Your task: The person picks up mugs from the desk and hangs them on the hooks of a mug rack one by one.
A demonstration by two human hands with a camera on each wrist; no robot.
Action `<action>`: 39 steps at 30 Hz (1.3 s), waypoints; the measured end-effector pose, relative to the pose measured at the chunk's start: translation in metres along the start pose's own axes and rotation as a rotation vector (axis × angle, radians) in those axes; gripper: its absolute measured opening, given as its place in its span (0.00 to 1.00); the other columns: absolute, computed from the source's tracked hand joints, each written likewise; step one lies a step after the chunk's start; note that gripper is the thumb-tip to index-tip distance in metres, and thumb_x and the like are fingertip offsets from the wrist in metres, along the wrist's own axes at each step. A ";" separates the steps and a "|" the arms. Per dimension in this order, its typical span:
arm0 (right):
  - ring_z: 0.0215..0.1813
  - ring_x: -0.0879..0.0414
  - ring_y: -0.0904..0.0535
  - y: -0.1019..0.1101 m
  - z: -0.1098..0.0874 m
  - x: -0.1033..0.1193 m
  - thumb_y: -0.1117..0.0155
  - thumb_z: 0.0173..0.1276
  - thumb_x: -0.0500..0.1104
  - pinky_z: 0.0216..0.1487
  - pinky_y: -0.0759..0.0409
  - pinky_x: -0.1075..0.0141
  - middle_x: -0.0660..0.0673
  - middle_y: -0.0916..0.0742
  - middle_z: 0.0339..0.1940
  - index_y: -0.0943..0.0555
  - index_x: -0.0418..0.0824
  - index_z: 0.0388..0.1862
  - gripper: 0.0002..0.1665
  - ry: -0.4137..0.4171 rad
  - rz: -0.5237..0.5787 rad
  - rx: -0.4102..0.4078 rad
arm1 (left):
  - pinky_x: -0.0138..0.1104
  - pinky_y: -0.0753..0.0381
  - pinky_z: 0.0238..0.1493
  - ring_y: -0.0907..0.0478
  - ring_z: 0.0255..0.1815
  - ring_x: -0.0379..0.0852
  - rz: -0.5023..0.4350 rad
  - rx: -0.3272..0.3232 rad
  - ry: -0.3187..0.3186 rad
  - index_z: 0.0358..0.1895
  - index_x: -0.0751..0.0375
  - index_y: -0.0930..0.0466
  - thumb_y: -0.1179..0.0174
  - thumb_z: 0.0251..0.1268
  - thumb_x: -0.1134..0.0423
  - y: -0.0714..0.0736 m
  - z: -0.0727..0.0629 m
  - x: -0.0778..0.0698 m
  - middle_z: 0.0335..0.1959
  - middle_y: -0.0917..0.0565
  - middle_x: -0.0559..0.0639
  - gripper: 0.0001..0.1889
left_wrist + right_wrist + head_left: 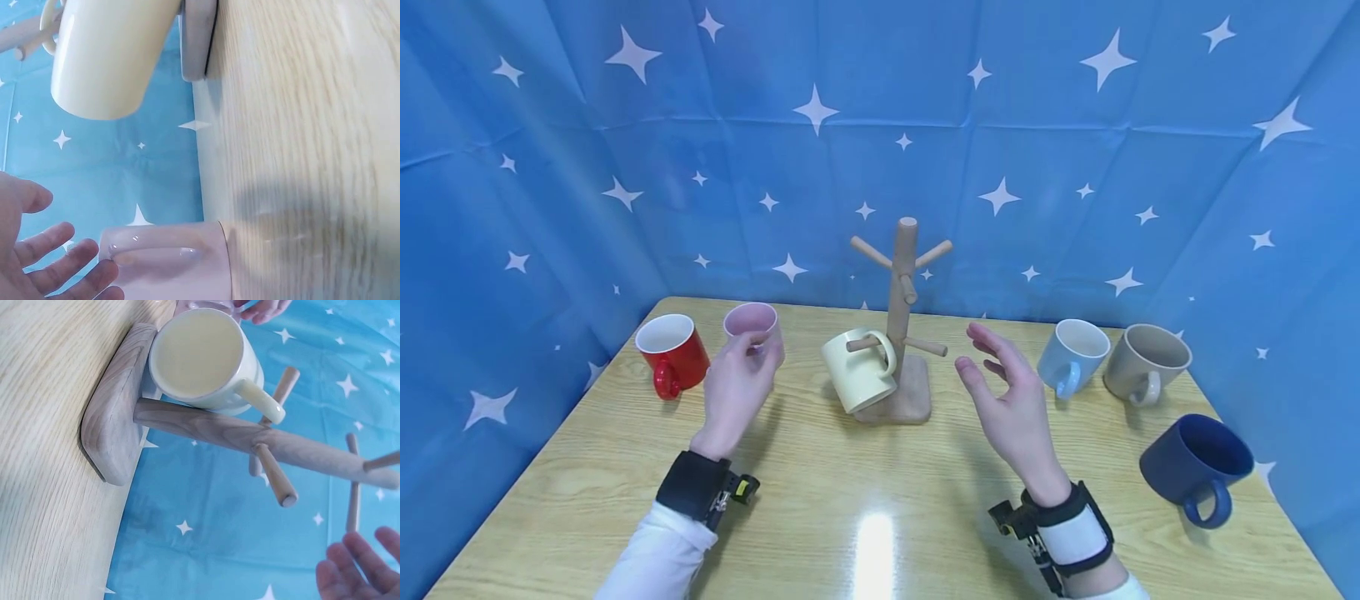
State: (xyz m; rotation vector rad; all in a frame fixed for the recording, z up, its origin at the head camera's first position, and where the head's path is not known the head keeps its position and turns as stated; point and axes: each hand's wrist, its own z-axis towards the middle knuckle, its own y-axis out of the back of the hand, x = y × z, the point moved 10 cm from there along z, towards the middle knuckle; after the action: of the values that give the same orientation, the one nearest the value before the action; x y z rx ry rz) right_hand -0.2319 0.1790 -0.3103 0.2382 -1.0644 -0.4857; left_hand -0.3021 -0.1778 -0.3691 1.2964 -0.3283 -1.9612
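My left hand point(737, 387) is at the pink mug point(750, 317) at the back left, partly covering it. In the left wrist view its fingers are loosely bent and spread beside the mug's rim and handle, not closed round it; whether a fingertip touches I cannot tell. A cream mug point(859, 377) hangs tilted by its handle from a lower left peg of the wooden mug tree point(900, 312). To the right of the tree, my right hand point(1017, 412) hovers over the table, fingers apart and holding nothing.
A red mug point(683, 364) stands at the far left. On the right are a light blue mug point(1063, 360), a taupe mug point(1131, 367) and a navy mug point(1180, 467). Bare pegs stick out from the tree's upper part. A starry blue curtain point(880, 158) hangs behind the wooden table point(820, 500).
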 end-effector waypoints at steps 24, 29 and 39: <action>0.73 0.40 0.22 0.000 0.003 0.000 0.37 0.79 0.41 0.71 0.22 0.40 0.36 0.18 0.72 0.24 0.37 0.73 0.26 0.003 0.008 0.014 | 0.45 0.21 0.36 0.13 0.41 0.64 0.092 0.033 0.124 0.47 0.68 0.13 0.45 0.79 0.53 -0.005 0.004 0.038 0.41 0.09 0.67 0.20; 0.73 0.40 0.21 -0.003 0.003 0.000 0.37 0.79 0.41 0.71 0.21 0.39 0.36 0.17 0.71 0.23 0.36 0.72 0.26 0.010 0.012 0.029 | 0.43 0.20 0.41 0.13 0.47 0.65 0.023 0.115 0.162 0.49 0.71 0.13 0.46 0.80 0.52 -0.016 0.003 0.045 0.45 0.09 0.69 0.22; 0.71 0.40 0.20 -0.011 0.001 -0.001 0.36 0.78 0.42 0.70 0.20 0.39 0.35 0.16 0.69 0.23 0.37 0.72 0.26 0.016 -0.030 0.091 | 0.34 0.36 0.30 0.33 0.27 0.47 -0.096 0.167 0.217 0.31 0.68 0.18 0.46 0.80 0.54 -0.027 0.001 0.048 0.19 0.26 0.50 0.22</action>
State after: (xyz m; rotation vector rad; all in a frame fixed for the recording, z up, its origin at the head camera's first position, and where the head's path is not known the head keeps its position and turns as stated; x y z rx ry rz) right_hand -0.2358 0.1701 -0.3154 0.3381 -1.0700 -0.4628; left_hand -0.3251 -0.1929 -0.4167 1.6441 -0.3338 -1.8806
